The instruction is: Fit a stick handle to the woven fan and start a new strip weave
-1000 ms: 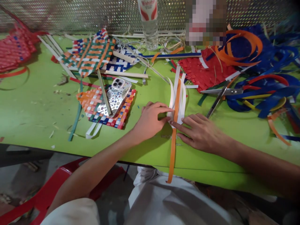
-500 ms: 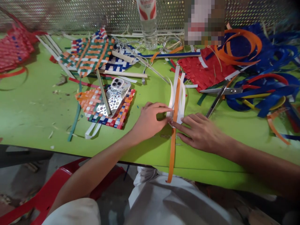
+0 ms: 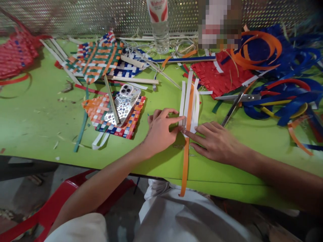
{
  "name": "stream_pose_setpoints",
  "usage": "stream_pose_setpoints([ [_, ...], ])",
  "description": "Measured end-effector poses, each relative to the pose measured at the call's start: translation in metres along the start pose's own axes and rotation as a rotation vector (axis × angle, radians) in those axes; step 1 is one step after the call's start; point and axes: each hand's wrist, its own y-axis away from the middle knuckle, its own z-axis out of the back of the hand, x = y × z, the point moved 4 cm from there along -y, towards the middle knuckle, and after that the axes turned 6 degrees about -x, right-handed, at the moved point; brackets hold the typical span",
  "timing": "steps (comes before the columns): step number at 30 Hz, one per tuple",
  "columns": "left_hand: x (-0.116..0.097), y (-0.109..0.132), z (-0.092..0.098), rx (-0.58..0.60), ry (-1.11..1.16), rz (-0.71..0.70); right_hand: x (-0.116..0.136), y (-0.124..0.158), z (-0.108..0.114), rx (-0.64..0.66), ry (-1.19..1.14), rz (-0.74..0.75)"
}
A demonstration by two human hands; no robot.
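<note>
Several white strips [image 3: 186, 101] lie side by side on the table, pointing away from me, and are joined near their lower ends. Over them runs a long orange strip [image 3: 185, 164], whose near end reaches past the table edge. My left hand [image 3: 163, 129] holds the left side of the white strips, index finger stretched across them and thumb at their lower ends. From the other side, my right hand [image 3: 217, 143] lies flat with its fingers extended, its index fingertip pressing at the join. The fingertips partly hide that join.
A patterned phone [image 3: 126, 104] rests on a multicoloured woven piece [image 3: 136, 117] to the left. Scissors [image 3: 249, 97] lie at right beside tangled blue strips [image 3: 285, 111]. Behind stand a water bottle [image 3: 161, 33] and a perforated metal panel [image 3: 101, 16]. A red woven piece [image 3: 222, 74] lies nearer.
The leftmost white strip, bowed outward before, now lies straighter beside the others. My left index finger has shifted slightly over the strips; my right hand stays in place.
</note>
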Motion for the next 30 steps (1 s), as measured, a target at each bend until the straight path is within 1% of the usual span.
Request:
stream_pose_setpoints([
  [8, -0.0008, 0.0037, -0.0032, -0.024, -0.069, -0.051, 0.0004, -0.0006, -0.0006, 0.01, -0.016, -0.023],
  [15, 0.002, -0.0025, 0.0014, -0.036, 0.004, 0.022, 0.0001, 0.0011, -0.0015, 0.008, 0.004, -0.02],
  [19, 0.0018, -0.001, 0.0012, -0.053, -0.026, -0.011, -0.0001, 0.0011, -0.0011, 0.002, 0.004, -0.006],
  [23, 0.0003, 0.0018, 0.0002, -0.047, -0.093, -0.046, 0.0, 0.0003, -0.0002, -0.009, 0.002, 0.006],
  [30, 0.0002, 0.005, 0.0002, -0.07, -0.13, -0.054, -0.0003, 0.0002, 0.0, -0.006, -0.001, -0.001],
])
